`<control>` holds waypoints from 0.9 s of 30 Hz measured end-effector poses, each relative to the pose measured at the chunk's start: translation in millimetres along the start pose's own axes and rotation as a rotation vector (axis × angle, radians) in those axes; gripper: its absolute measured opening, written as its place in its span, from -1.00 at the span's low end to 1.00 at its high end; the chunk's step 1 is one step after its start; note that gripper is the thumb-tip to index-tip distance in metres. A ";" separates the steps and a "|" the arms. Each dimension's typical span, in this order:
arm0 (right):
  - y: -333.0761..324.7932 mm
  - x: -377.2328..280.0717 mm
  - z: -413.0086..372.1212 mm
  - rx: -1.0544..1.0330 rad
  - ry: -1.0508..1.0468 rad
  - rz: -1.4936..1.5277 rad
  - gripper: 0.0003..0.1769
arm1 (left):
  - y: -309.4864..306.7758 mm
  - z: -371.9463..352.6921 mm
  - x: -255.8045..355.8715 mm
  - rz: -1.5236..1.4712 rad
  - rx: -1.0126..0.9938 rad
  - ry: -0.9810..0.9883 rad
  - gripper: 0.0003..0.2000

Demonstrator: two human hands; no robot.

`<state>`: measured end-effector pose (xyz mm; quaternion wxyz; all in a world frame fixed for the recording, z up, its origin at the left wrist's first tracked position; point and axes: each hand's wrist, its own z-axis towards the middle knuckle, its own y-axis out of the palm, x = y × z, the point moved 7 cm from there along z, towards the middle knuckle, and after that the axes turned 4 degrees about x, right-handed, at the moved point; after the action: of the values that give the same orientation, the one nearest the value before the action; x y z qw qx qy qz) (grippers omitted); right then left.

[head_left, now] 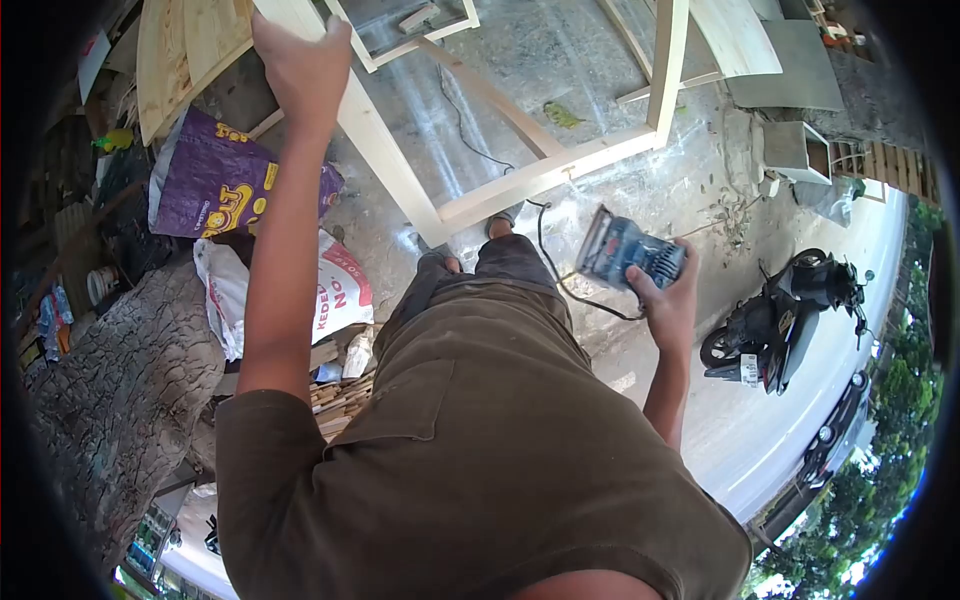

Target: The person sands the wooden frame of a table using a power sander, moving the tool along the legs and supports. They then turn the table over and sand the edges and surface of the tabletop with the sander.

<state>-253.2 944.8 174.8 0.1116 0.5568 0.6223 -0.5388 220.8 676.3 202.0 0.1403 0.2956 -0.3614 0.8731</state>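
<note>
Pale wooden frame (388, 150), open and unglazed, its side rail clasped under the left fingers (265, 28); blue corded sander (625, 250), tilted, enclosed by the right fingers (688, 255).

On your left, a purple bag (215, 180) lies above a white sack (335, 290); a motorcycle (780, 315) is parked at right.

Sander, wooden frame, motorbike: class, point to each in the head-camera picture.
sander (620, 250), head view, on its blue body.
wooden frame (550, 175), head view, on the rail nearest the feet.
motorbike (780, 315), head view, on its dark body.
</note>
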 end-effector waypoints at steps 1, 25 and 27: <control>-25.7 10.0 -3.2 0.153 -0.107 -0.229 0.01 | 0.2 -25.0 3.3 -0.019 -0.051 -0.046 -0.12; 237.9 -73.7 -55.3 0.029 -0.902 -0.217 -0.05 | 47.0 -157.1 -90.4 -0.944 -0.442 -0.932 -0.42; 240.2 -70.7 -62.7 -0.026 -0.950 -0.312 -0.06 | 43.2 -162.8 -88.3 -0.885 -0.438 -0.921 -0.39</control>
<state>-3.8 906.0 120.5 0.3078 0.1486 0.5853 -0.7353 202.9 759.6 31.9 0.3731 0.7224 -0.3979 0.4250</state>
